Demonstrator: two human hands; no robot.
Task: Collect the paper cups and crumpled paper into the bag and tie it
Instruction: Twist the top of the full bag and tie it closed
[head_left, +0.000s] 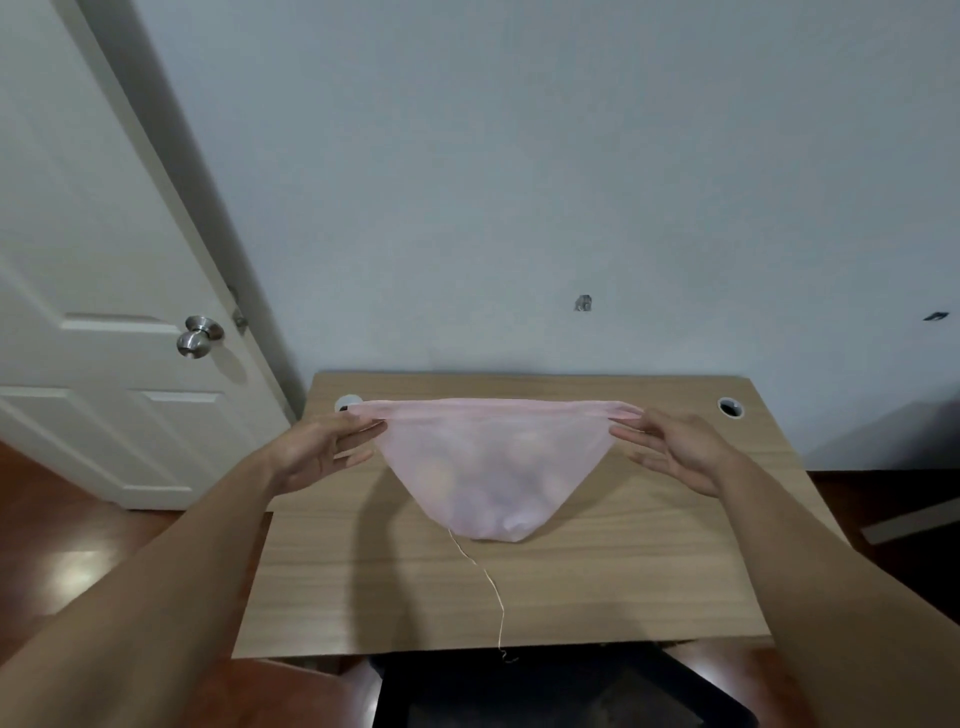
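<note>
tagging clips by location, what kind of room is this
Probably a home room, perhaps a study or bedroom: a small wooden desk with cable holes against a plain wall, a white panelled door with a round knob, glossy wood floor.

- The left hand (322, 452) is bare, with nothing worn on it from the fingers (361, 432) back across the wrist.
- The left forearm (156, 577) is bare along all of its visible length, and it looks broad and stretched low in the wide-angle view.
- The right hand (680, 452) is also bare, wrist included.
- The right forearm (831, 597) is bare as far as the view shows it.
- The fingers on both hands look long and slim; the nails are too blurred to describe.
- A dark shape (545, 691) sits low between the forearms; whether it is clothing cannot be told.
</note>
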